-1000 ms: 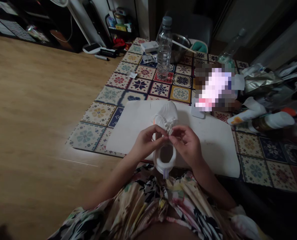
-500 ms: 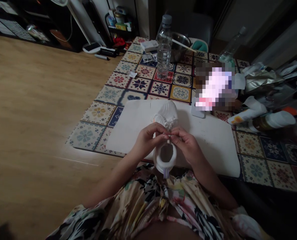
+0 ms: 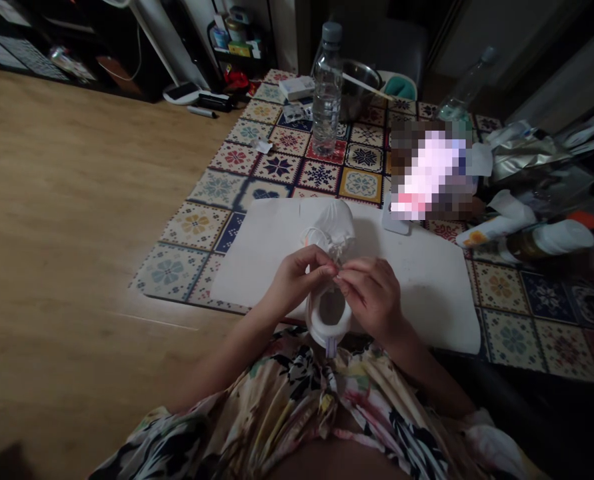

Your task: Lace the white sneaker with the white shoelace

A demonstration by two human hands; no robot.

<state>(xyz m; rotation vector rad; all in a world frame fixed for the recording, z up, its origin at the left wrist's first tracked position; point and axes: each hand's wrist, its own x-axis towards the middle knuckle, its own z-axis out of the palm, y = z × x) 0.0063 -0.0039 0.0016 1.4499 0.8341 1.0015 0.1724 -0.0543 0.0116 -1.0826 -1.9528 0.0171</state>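
A small white shoe (image 3: 331,267) is seen lying toe-away on a white board (image 3: 427,267), which rests on a patterned tile mat (image 3: 277,167) spread over the wooden floor (image 3: 77,200). The shoe's open heel end is turned toward six o'clock, close to the person's floral clothing (image 3: 301,407). The left hand (image 3: 297,283) is held at the shoe's nine o'clock side and the right hand (image 3: 374,297) at its three o'clock side; the fingers of both hands are drawn nearly closed and meet above the shoe's opening, where the white laces (image 3: 335,257) are pinched between the fingertips. Whether each hand grips a separate lace end cannot be told. At twelve o'clock from the shoe, well apart on the mat, a clear plastic water bottle (image 3: 325,93) is stood upright, with a metal bowl (image 3: 359,87) just behind it toward one o'clock. A blurred patch is seen near two o'clock, and at three o'clock a heap of tubes and wrappers (image 3: 531,220) is scattered along the mat's edge. A small white card (image 3: 395,223) is laid at the board's far edge.
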